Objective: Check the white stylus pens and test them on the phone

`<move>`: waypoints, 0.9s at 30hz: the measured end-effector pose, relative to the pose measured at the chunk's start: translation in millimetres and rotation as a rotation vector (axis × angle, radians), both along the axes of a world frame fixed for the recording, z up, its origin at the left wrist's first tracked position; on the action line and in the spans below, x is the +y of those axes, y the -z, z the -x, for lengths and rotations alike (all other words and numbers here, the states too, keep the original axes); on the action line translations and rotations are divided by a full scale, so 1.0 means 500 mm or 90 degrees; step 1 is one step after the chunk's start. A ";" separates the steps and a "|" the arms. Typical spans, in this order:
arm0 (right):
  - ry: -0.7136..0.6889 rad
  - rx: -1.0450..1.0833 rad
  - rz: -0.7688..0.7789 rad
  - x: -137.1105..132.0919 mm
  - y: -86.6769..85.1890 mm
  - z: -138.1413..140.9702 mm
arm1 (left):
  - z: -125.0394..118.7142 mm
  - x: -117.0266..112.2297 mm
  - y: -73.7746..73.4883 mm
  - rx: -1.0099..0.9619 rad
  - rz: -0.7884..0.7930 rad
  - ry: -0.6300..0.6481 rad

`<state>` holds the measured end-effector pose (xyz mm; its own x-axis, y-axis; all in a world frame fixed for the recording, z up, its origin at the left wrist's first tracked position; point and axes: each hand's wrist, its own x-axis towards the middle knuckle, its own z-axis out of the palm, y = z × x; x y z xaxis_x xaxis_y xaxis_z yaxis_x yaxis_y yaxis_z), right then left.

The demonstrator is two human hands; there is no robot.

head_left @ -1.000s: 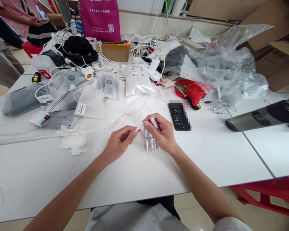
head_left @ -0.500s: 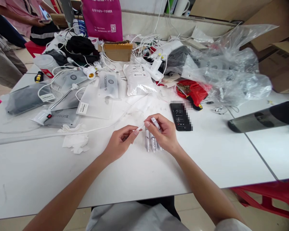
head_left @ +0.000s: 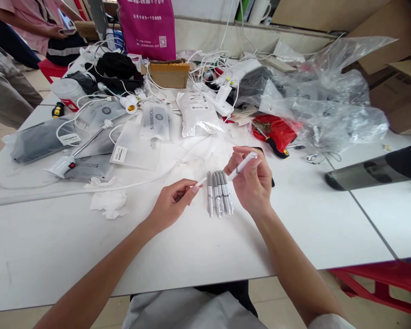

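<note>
Several white-and-grey pens (head_left: pixel 220 194) lie side by side on the white table in front of me. To their left, my left hand (head_left: pixel 171 202) pinches a slim white stick-like piece (head_left: pixel 202 181) between thumb and fingers; its exact kind is unclear. My right hand (head_left: pixel 255 187) is raised just right of the pens, its fingers closed on a white pen barrel (head_left: pixel 240 167) that tilts up to the right. Behind the right hand a dark phone (head_left: pixel 273 182) is mostly hidden.
Crumpled tissue (head_left: pixel 108 201) and a white cable (head_left: pixel 140 185) lie at left. Behind are packaged pouches (head_left: pixel 155 121), a red bag (head_left: pixel 277 130) with small brass-coloured parts, and a screwdriver (head_left: pixel 277 148). A dark bottle (head_left: pixel 373 167) lies at right. Another person (head_left: pixel 37 27) sits at the far left.
My right hand has moved right and away from the left hand with the white pen barrel, uncovering the row of pens and covering the phone. My left hand has barely moved.
</note>
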<state>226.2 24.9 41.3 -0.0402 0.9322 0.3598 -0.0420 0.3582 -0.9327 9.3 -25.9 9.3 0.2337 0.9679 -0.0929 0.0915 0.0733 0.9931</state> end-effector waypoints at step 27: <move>-0.106 0.018 -0.021 -0.016 0.029 0.025 | -0.003 0.000 -0.007 0.017 -0.020 0.018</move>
